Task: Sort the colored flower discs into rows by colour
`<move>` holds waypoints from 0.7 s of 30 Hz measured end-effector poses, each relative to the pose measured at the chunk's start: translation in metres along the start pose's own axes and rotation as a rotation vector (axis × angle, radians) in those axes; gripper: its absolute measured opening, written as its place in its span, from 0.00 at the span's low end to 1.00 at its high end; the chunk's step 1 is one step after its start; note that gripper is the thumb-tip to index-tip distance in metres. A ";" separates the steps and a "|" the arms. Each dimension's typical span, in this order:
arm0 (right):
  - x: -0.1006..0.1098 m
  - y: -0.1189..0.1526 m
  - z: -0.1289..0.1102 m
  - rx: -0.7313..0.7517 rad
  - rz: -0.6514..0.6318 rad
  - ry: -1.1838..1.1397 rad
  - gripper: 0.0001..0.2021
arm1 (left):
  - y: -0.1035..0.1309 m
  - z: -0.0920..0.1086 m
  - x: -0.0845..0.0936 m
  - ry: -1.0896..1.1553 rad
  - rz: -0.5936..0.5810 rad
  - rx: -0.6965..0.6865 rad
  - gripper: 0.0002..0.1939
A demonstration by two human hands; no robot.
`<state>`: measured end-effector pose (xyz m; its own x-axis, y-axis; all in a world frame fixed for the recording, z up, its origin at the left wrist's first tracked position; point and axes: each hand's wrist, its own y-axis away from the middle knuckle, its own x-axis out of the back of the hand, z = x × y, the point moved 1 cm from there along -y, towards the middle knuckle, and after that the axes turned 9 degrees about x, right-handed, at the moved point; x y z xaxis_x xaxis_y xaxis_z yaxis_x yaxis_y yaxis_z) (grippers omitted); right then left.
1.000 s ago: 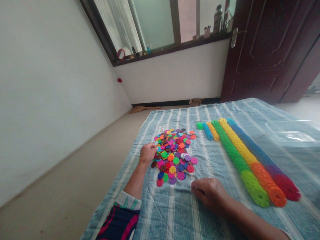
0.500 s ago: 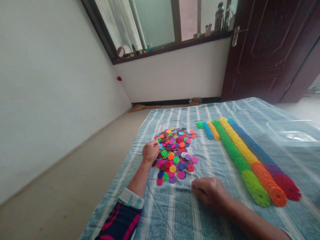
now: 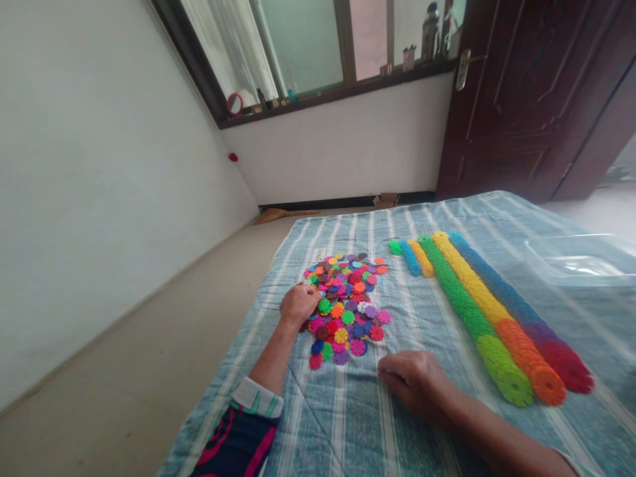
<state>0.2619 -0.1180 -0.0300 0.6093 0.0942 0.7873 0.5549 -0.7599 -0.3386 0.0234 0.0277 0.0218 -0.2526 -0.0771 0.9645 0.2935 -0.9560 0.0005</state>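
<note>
Presently, your left hand [image 3: 299,303] is at the left edge of the loose pile of multicoloured notched discs [image 3: 348,317], its fingers [image 3: 314,292] drawn together against the pile; whether a disc is pinched cannot be determined. Your right hand [image 3: 416,379] rests on the striped cloth [image 3: 358,411], near and to the right of the pile, apart from it. Its fingers [image 3: 391,366] are curled closed, contents not visible. The pile lies spread on the cloth, left of three long disc rows: green with a lime near end [image 3: 454,295], yellow running to orange [image 3: 472,285], and blue through purple to red [image 3: 504,285]. Left of their far ends are noted a short yellow row [image 3: 422,259], a short blue row [image 3: 410,258] and a small green stack [image 3: 395,248]. A clear container [image 3: 581,262] stands at far right.
</note>
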 end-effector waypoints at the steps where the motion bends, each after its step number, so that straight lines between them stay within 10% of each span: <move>1: 0.000 0.000 0.000 0.000 -0.001 -0.001 0.12 | 0.001 0.001 0.002 -0.024 -0.013 0.000 0.13; 21: 0.000 -0.001 0.000 0.009 -0.001 0.010 0.12 | -0.010 -0.013 -0.012 0.567 -0.034 -0.018 0.09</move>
<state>0.2610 -0.1178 -0.0300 0.6034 0.0882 0.7925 0.5606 -0.7538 -0.3430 0.0116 0.0342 0.0071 -0.7189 -0.1813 0.6711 0.2617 -0.9649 0.0196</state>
